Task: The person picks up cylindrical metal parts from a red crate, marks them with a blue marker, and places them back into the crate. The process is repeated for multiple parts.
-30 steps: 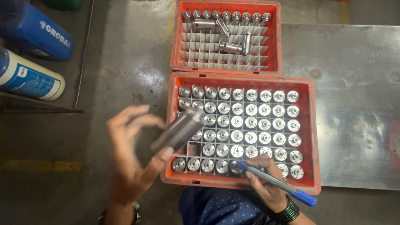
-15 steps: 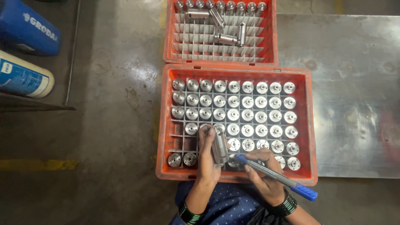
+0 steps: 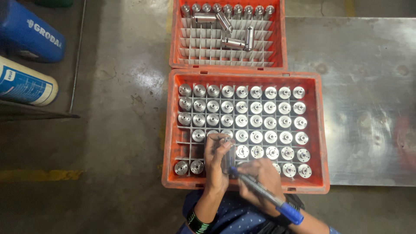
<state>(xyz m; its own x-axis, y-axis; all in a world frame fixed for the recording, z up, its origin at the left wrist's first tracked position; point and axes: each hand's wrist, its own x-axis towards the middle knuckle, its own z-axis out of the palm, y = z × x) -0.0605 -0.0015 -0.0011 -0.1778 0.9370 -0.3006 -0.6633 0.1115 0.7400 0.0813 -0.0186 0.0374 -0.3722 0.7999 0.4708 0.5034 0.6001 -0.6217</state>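
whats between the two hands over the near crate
In the head view, an upright metal cylinder: the left hand grips it, and the pen in the right hand touches it.

Blue drum (image 3: 32, 32) and blue-white labelled cylinder (image 3: 26, 86) at far left.

Concrete floor (image 3: 121, 108) w/ two orange crates (image 3: 318, 130), steel sheet (image 3: 368, 99).

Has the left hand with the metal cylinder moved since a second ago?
Yes. The left hand carried the metal cylinder from beyond the near orange crate's left wall rightward, over its compartments, beside the right hand.
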